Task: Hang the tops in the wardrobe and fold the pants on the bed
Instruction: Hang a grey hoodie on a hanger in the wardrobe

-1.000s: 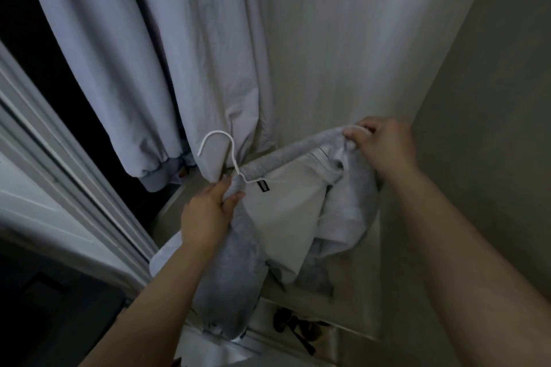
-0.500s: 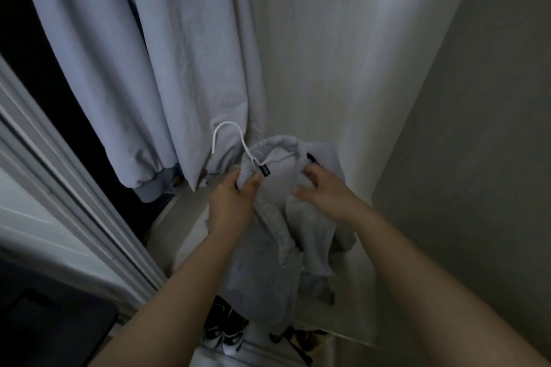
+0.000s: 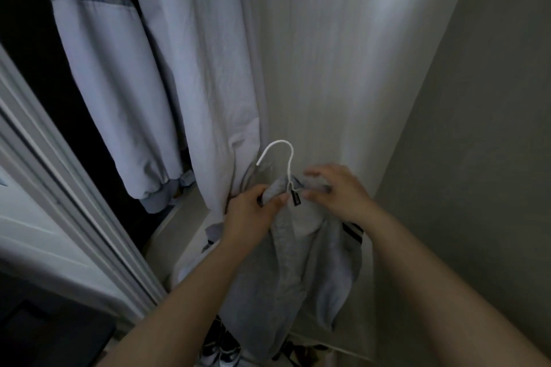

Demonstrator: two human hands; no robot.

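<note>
A grey top (image 3: pixel 286 271) with a pale lining and a dark-striped cuff hangs in front of me on a white hanger (image 3: pixel 280 158), whose hook pokes up out of the collar. My left hand (image 3: pixel 250 217) grips the collar just left of the hook. My right hand (image 3: pixel 337 194) rests on the collar at the right, fingers spread over the fabric; whether it pinches the cloth I cannot tell. The hook is not on any rail.
Pale grey jackets (image 3: pixel 143 80) hang in the wardrobe at upper left. A white sliding door frame (image 3: pixel 68 194) runs along the left. The wardrobe's white inner wall (image 3: pixel 343 68) is ahead, a grey wall (image 3: pixel 483 158) at right. Shoes (image 3: pixel 220 351) lie below.
The top and hanger have risen slightly. My right hand came in from the shoulder at the far right to the collar beside the hook. My left hand kept its grip.
</note>
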